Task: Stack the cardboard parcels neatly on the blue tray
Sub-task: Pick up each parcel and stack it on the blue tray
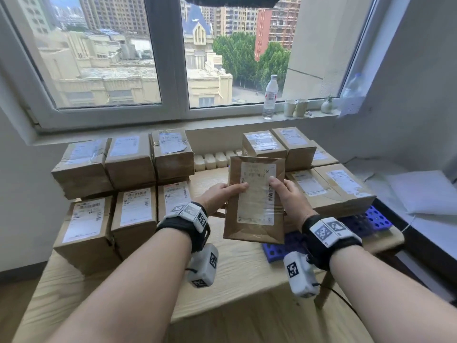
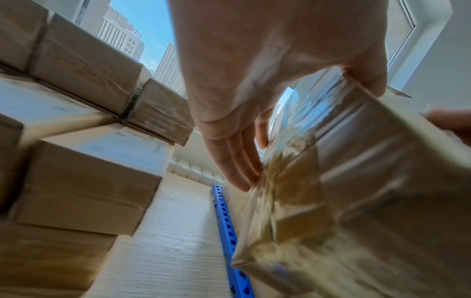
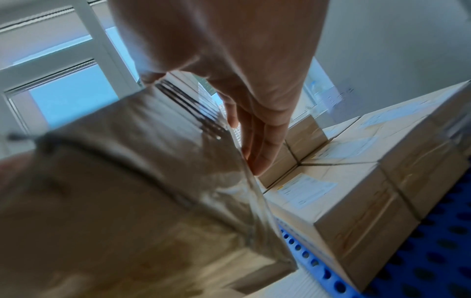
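I hold one cardboard parcel [image 1: 254, 201] with a white label in the air over the table's middle, tilted towards me. My left hand [image 1: 223, 193] grips its left edge and my right hand [image 1: 288, 191] its right edge, thumbs on the labelled face. In the wrist views the fingers of the left hand [image 2: 254, 80] and right hand [image 3: 242, 70] lie along the parcel [image 2: 369, 181] [image 3: 127, 181]. The blue tray [image 1: 371, 219] with round holes lies just right of and below it. Several parcels [image 1: 341, 186] stand on it, with two more [image 1: 264, 147] behind.
Several labelled parcels [image 1: 128, 164] are piled in two layers on the left of the wooden table [image 1: 237, 276]. A bare strip of table runs between that pile and the tray's edge [image 2: 225, 221]. On the windowsill stand a water bottle [image 1: 270, 97] and paper cups [image 1: 296, 107].
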Demonstrator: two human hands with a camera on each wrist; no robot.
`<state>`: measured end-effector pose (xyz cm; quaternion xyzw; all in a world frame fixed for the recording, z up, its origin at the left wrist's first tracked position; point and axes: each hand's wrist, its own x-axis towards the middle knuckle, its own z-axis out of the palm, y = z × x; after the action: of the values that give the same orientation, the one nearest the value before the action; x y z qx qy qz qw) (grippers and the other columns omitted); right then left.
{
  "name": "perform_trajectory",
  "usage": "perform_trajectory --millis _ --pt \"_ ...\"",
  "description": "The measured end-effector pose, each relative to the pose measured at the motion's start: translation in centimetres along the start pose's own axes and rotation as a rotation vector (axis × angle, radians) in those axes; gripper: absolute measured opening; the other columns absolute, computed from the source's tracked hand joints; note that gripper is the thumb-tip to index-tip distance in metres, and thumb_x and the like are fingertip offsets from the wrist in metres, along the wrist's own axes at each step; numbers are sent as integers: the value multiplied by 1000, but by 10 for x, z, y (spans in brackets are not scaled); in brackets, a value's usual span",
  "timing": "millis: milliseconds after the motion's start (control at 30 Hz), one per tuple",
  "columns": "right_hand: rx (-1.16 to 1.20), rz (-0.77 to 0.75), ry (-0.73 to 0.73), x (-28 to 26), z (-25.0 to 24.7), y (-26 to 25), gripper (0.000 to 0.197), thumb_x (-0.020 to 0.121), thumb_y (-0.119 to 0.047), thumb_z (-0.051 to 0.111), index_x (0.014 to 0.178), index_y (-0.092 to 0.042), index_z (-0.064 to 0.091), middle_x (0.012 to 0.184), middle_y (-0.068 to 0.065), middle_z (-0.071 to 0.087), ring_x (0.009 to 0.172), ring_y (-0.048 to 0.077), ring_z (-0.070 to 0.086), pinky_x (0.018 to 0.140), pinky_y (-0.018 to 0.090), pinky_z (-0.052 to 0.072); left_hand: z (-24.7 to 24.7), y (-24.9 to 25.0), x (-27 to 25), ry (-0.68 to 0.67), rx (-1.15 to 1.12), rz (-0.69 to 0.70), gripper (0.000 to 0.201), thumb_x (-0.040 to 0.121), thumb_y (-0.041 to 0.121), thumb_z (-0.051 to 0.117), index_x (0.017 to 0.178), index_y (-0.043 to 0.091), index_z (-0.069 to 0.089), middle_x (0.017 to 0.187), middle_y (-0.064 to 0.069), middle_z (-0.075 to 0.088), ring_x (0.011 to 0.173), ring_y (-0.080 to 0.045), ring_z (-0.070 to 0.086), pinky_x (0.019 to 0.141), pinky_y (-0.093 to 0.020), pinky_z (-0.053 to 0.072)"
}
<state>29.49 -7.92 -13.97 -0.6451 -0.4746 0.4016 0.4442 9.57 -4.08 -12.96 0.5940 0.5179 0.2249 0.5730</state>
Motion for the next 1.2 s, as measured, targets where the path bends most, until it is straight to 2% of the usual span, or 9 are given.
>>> perform_trajectory --millis 267,400,533,667,833,933,1033,1133,1200 --pt "15 15 53 20 -84 18 64 86 -63 57 128 -14 55 111 2 70 101 20 67 98 45 51 78 40 45 -35 -10 -9 50 90 54 57 120 15 61 114 -6 70 99 -20 67 79 -32 54" --pt "8 32 70 38 -131 30 91 72 -77 55 136 -13 50 117 2 68 104 19 66 99 44 50 122 62 71 -28 -11 -11 38 91 53 57 104 18 64 105 -3 70 93 -16 66 80 -34 55" --pt "34 32 66 59 -178 37 79 76 -73 57 129 -15 55 115 2 68 104 19 65 99 43 49 162 82 101 -11 -7 -29 53 88 57 59 120 15 62 116 -5 70 106 -22 67 94 -47 53" --pt "79 36 66 94 -226 60 99 52 -90 59 124 -22 60 113 -2 72 104 18 68 99 46 50 203 107 129 52 -63 -32 52 88 54 61 120 13 62 115 -6 70 101 -22 67 85 -41 56" --pt "101 16 -18 119 -274 79 75 67 -81 57 117 -25 64 109 0 74 102 20 70 96 50 52 244 129 158 129 -158 -30 39 90 52 60 107 17 66 99 0 71 85 -15 69 66 -32 55" --pt "115 51 -73 135 -294 92 75 69 -80 61 120 -26 64 115 1 72 109 22 67 103 52 46 258 144 173 174 -211 -38 46 89 53 60 113 15 65 99 0 72 86 -16 69 64 -32 54" --pt "139 18 -75 142 -305 83 54 80 -60 59 113 -19 69 111 5 74 108 24 68 104 52 46 262 157 194 190 -231 -47 52 86 56 62 116 14 65 105 -4 73 93 -20 69 71 -36 56" --pt "124 61 -113 157 -312 75 28 91 -52 54 107 -32 65 111 -5 70 107 16 64 93 48 49 260 168 221 223 -235 -30 57 83 59 65 115 12 67 108 -6 73 97 -22 70 72 -34 56" --pt "132 80 -92 172 -316 72 27 89 -52 54 106 -33 63 109 -6 69 105 12 62 88 44 51 259 176 239 219 -256 -13 56 82 59 66 114 12 67 109 -6 73 98 -21 70 67 -30 53"
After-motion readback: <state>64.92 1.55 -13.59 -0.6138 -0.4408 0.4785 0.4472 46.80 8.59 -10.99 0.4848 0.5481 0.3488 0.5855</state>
